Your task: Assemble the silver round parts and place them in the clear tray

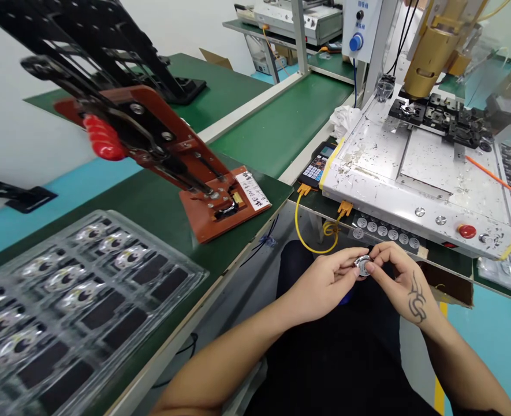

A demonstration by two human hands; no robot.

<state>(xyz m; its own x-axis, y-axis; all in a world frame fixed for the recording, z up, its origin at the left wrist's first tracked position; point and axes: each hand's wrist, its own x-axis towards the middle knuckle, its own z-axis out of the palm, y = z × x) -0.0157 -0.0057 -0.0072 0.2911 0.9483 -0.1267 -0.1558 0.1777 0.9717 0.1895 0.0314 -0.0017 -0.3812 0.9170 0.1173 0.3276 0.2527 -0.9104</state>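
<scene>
Above my lap, a small round silvery part point(363, 266) is pinched between both hands. My left hand point(328, 283) grips its left edge with thumb and fingertips. On the opposite edge, my right hand point(396, 280) presses with thumb and bent fingers. The fingertips cover part of the rim, and its exact kind is too small to make out. Beyond the hands stands a white dispensing machine point(415, 173) with a gold cylinder head point(428, 60) over black fixtures point(443, 118).
To the left, a clear plastic tray point(151, 312) carries several shiny parts in pockets. A red-brown press fixture point(220, 214) with a red handle point(103, 137) stands at the green table's edge. A keypad point(318, 164), yellow cable point(297, 222) and sheet of round discs point(383, 231) lie near the machine.
</scene>
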